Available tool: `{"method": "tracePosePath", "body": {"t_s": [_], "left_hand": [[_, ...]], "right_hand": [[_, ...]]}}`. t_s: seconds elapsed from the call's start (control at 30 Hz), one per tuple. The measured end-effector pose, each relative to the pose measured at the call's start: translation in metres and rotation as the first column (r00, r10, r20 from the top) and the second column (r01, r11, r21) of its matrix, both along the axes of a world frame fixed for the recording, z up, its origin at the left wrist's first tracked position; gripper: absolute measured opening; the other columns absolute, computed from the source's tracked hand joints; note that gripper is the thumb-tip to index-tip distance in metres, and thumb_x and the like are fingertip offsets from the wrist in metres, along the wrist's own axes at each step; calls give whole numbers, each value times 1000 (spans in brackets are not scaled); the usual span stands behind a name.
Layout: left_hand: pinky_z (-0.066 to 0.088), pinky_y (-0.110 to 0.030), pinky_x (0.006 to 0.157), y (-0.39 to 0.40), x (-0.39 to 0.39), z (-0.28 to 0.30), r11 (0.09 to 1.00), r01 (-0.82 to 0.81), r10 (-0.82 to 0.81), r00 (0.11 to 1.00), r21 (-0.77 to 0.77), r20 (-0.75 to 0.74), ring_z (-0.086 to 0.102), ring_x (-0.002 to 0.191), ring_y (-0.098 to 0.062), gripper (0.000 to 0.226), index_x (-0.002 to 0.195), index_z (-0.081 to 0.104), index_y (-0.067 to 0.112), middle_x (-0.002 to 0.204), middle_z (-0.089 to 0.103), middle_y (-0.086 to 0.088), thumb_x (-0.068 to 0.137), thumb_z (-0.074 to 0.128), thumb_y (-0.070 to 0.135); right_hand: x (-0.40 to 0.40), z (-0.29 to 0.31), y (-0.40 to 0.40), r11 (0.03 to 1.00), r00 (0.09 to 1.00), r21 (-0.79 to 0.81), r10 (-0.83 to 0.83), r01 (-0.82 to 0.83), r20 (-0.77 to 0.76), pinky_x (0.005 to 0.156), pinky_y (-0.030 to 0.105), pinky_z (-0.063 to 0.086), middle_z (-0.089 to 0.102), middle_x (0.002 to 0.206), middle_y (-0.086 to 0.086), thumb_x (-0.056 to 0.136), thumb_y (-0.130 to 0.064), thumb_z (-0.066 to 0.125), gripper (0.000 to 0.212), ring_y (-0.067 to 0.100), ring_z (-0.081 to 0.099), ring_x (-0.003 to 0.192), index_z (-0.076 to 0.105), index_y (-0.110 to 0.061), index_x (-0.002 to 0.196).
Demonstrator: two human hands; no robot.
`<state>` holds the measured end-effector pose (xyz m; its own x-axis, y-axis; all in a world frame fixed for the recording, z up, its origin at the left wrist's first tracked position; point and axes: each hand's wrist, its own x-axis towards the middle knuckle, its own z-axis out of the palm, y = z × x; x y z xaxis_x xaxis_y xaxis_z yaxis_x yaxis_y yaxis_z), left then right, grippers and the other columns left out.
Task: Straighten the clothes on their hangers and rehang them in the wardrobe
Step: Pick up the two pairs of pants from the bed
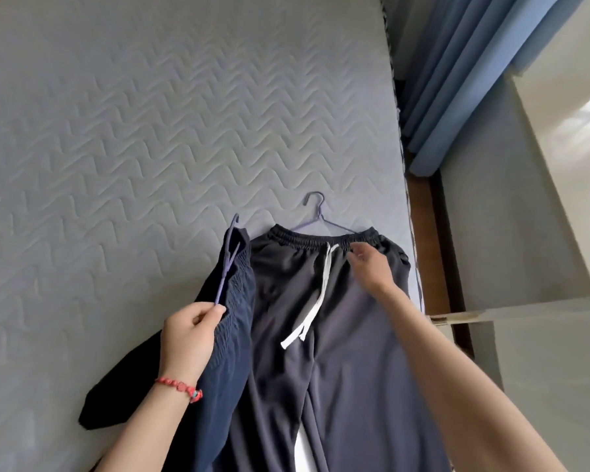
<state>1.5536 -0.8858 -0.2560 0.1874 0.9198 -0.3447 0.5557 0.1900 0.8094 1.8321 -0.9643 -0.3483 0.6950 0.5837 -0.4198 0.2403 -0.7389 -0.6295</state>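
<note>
Trousers (321,301): waistband just beyond right hand (372,267), fingers loose, empty; left hand (188,332) pinches second hanger (227,264).

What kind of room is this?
Most likely a bedroom: a quilted mattress fills the view, blue curtains hang beside it, and trousers lie on it on a hanger.

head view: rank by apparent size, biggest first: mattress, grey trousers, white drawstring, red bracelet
1. mattress, fills most of the frame
2. grey trousers, run off the bottom edge
3. white drawstring
4. red bracelet
The bracelet sits nearer the camera than the drawstring, yet looks smaller.
</note>
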Motion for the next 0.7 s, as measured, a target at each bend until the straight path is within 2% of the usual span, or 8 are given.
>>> {"method": "tracePosePath", "body": {"t_s": [0.1,0.13,0.17,0.2,0.23,0.43,0.57,0.7], "left_hand": [[34,-25,56,-5,15,-25,1000,18,-18,1000,3,-17,42,67,-17,19,73,66,-5,66,51,-8,83,62,9],[33,-28,57,-5,21,-30,999,41,-41,999,2,-24,41,66,-16,15,69,66,8,65,50,-8,83,62,11],[32,-27,56,-5,28,-36,999,41,-41,999,3,-30,40,64,-16,28,62,45,6,63,49,-8,83,62,11],[33,-26,55,-5,33,-42,999,43,-43,999,0,-28,40,63,-17,26,71,57,-11,62,50,-9,83,62,12],[34,-25,55,-4,38,-45,999,33,-33,999,-6,-18,42,63,-17,19,70,68,-1,62,52,-11,83,62,12],[43,-17,60,0,46,-59,999,-27,30,998,-41,52,54,72,-17,24,65,67,24,74,68,-12,83,62,10],[42,-21,61,-2,39,-61,998,-25,26,999,-49,32,53,73,-19,22,66,68,23,83,69,-24,83,62,11],[40,-23,61,-3,34,-57,998,-33,35,999,-55,28,52,74,-20,23,65,66,23,80,67,-21,84,61,11]], "right_hand": [[21,-39,22,999,999,-18,29,-28,26,99,34,42,58,130,11,91,-22,50,41,27,53,120,51,-10,130],[28,-52,30,998,998,-33,50,-49,49,100,35,41,57,132,11,91,-22,50,41,27,52,121,51,-10,130],[34,-64,38,996,995,-53,70,-67,73,101,36,40,55,134,12,92,-22,49,41,28,50,123,50,-10,131],[41,-75,45,994,991,-72,89,-82,97,102,37,39,53,135,13,92,-22,48,42,29,47,125,49,-10,132],[47,-85,53,991,986,-92,108,-97,125,103,39,37,50,137,14,92,-22,47,43,29,44,128,47,-10,133],[83,-142,76,925,886,-308,324,-222,332,112,46,21,33,149,10,94,-17,38,46,29,26,138,36,-12,139],[88,-153,75,864,817,-460,410,-206,404,111,47,19,47,132,17,95,-19,35,35,34,39,126,46,-7,127],[92,-139,67,833,779,-500,471,-238,414,110,43,22,55,124,17,95,-22,41,31,35,43,121,53,-5,118]]}}
